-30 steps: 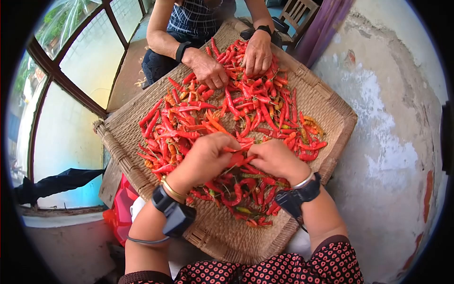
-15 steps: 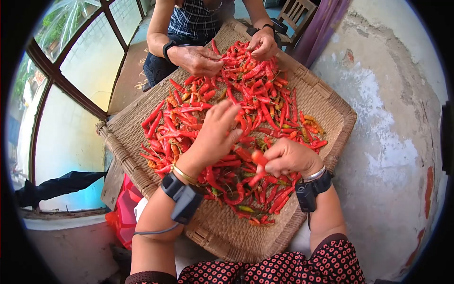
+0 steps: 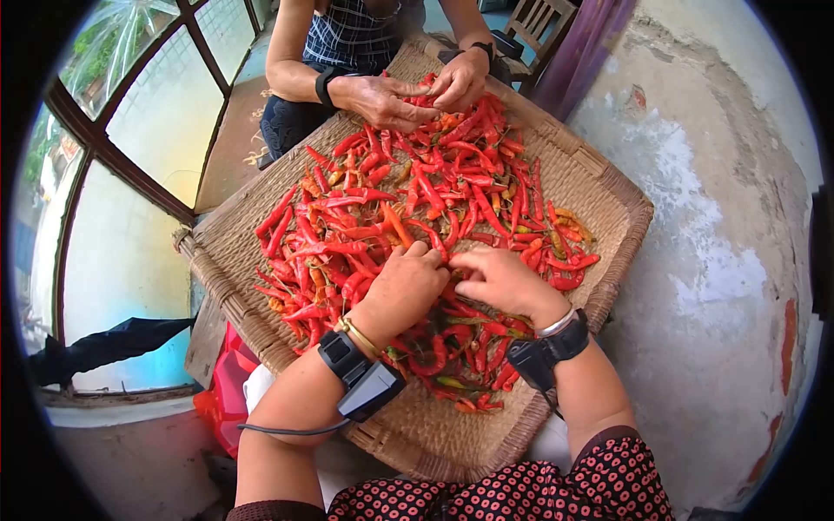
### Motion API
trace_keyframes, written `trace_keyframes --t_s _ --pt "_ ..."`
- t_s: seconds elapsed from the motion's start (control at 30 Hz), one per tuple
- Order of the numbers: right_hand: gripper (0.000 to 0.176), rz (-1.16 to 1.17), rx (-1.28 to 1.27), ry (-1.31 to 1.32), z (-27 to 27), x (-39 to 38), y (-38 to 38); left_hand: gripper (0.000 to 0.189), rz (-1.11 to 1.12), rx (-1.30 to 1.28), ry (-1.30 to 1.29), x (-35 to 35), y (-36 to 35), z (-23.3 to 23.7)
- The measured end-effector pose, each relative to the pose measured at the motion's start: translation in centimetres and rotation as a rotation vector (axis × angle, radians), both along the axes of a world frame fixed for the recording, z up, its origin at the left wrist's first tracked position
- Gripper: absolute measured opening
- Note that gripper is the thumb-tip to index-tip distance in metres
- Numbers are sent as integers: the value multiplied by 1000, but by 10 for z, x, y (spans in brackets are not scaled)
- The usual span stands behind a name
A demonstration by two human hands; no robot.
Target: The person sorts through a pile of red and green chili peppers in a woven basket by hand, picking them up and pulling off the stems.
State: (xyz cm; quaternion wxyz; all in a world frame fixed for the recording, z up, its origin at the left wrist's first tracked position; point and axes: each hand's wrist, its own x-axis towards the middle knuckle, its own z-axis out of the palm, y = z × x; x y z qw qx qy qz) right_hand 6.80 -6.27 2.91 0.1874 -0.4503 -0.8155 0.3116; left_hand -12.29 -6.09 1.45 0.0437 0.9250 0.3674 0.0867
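Red chili peppers [image 3: 347, 239] lie heaped on a woven tray [image 3: 417, 438]. Over the middle of the heap, my left hand [image 3: 406, 286] has its fingers curled, and an orange-red chili pepper [image 3: 397, 224] sticks up from them. My right hand [image 3: 504, 280] meets it from the right, its fingertips drawn together close to the left fingers. What lies between those right fingertips is hidden. Another red chili pepper [image 3: 432, 237] lies just beyond where the hands meet.
Across the tray, another person's hands [image 3: 391, 100] pinch at peppers by the far corner. A rough plaster wall [image 3: 695, 260] stands on the right, windows [image 3: 130, 260] on the left. A red plastic bag [image 3: 230, 391] sits beside the tray's left edge.
My left hand has come down onto the heap, and my right hand, which held a red chili pepper, has moved up and left to meet it. The other person's hands have drawn together.
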Motion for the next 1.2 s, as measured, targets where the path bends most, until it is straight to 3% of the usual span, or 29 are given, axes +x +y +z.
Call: trace_keyframes --t_s 0.03,0.1,0.27,0.33,0.4,0.47,0.5,0.57,0.6,0.63,0.7,0.77,0.83,0.93,1.17,1.2 --pt "36 0 0 0 -3 -1 -2 10 -17 29 -23 0 0 -2" --pt "35 82 58 -292 -5 -3 -3 9 -22 40 -90 1 2 -5" --pt "16 95 -31 -10 7 6 1 10 -36 -130 -361 3 5 8" --pt "21 -126 -542 129 32 10 -2 14 153 -375 -611 0 8 20" --pt "21 -141 -560 85 38 23 1 16 205 -135 -434 -10 15 28" --pt "18 -196 -605 -36 46 32 7 19 163 161 -310 -20 25 7" --pt "18 -197 -604 -36 43 29 10 19 162 161 -310 -21 25 5" --pt "24 -359 -252 768 23 22 18 17 124 164 -95 -23 20 3" --pt "36 -425 -38 633 14 20 26 17 125 165 -95 -22 17 5" --pt "36 -422 -35 635 8 20 27 15 164 127 -24 -20 14 9" --pt "40 -178 303 197 2 12 27 13 206 94 44 -19 11 10" --pt "45 -4 200 -15 -10 -4 20 8 238 96 20 -18 13 5" --pt "43 3 75 -130 -26 -15 12 7 251 113 5 -16 11 5" --pt "37 -23 224 -186 -39 -15 13 5 236 121 -20 -14 9 6" --pt "18 -121 140 80 -19 -2 21 10 160 97 -115 -16 12 13" --pt "15 -265 -44 178 -11 0 22 10 160 96 -193 -15 13 14"
